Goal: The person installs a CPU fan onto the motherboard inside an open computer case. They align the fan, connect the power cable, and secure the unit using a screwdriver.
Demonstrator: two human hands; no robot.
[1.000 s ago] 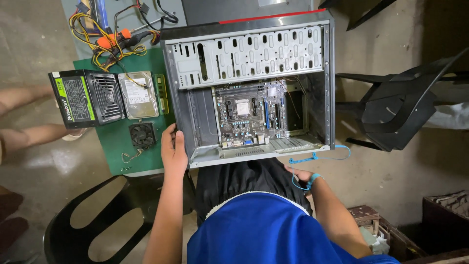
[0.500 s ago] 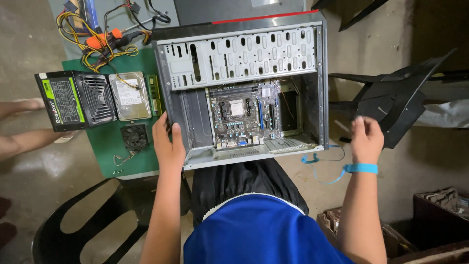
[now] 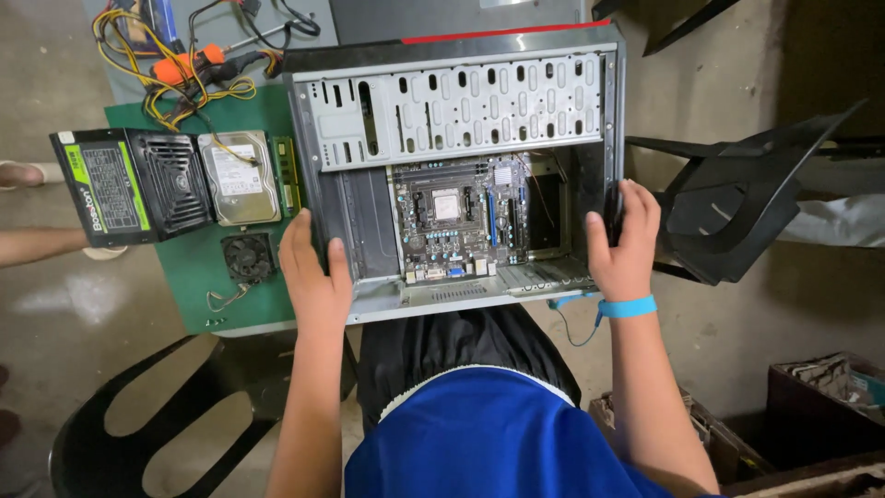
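An open grey computer case (image 3: 452, 101) lies on its side in front of me, with a green motherboard (image 3: 461, 217) showing inside. My left hand (image 3: 312, 277) grips the case's left edge, thumb over the rim. On the opposite side my right hand (image 3: 625, 242) holds the case's right wall; a blue wrist strap (image 3: 627, 307) with a thin blue cord circles that wrist.
On a green mat (image 3: 194, 295) left of the case lie a power supply (image 3: 129, 184), a hard drive (image 3: 238, 177), a small fan (image 3: 249, 256) and a bundle of coloured cables (image 3: 180, 69). Black chairs (image 3: 747, 198) stand right and lower left. Another person's arm (image 3: 37, 244) reaches in from the left.
My right hand rose from near my lap, crossed open air to the right, and now clasps the case's right wall. The left hand stays on the left edge.
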